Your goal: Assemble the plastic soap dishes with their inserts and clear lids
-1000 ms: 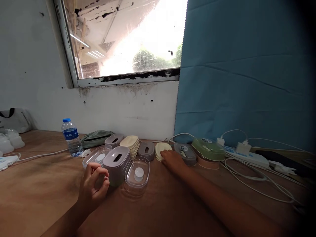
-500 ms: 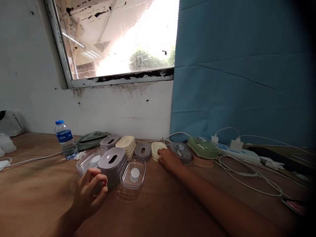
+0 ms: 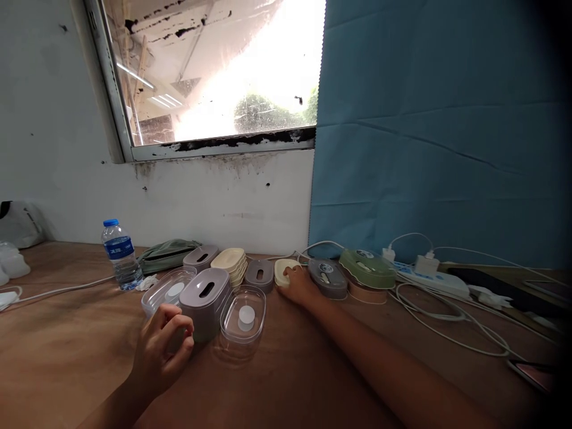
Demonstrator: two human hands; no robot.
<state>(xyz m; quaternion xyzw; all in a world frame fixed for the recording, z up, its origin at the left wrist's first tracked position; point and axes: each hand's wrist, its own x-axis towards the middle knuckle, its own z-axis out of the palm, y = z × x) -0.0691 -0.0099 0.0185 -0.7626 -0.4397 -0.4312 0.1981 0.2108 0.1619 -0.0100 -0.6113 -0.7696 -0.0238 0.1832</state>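
My right hand (image 3: 300, 286) reaches to the back of the table, with its fingers closed on a cream plastic lid (image 3: 281, 269) that seems to lie on others; its fingertips are partly hidden. My left hand (image 3: 165, 345) hovers at the front left, loosely curled and empty, with a gap between thumb and fingers. Just beyond it stands a lavender container (image 3: 206, 298) with a slotted top. Clear oval tubs, one (image 3: 245, 307) to its right and another (image 3: 156, 292) to its left, each hold a white round piece. Behind are a stack of cream lids (image 3: 230, 262) and a grey-mauve slotted lid (image 3: 259, 274).
Farther right sit a grey lidded box (image 3: 328, 279) and a green lidded box (image 3: 367, 268). A power strip (image 3: 440, 283) with trailing white cables (image 3: 451, 345) and a phone (image 3: 531, 374) occupy the right side. A water bottle (image 3: 120, 256) and green pouch (image 3: 165, 255) stand at back left.
My right hand has shifted slightly left and lower around the near side of the cream lid. My left hand stays almost where it was. The view has tilted very slightly.
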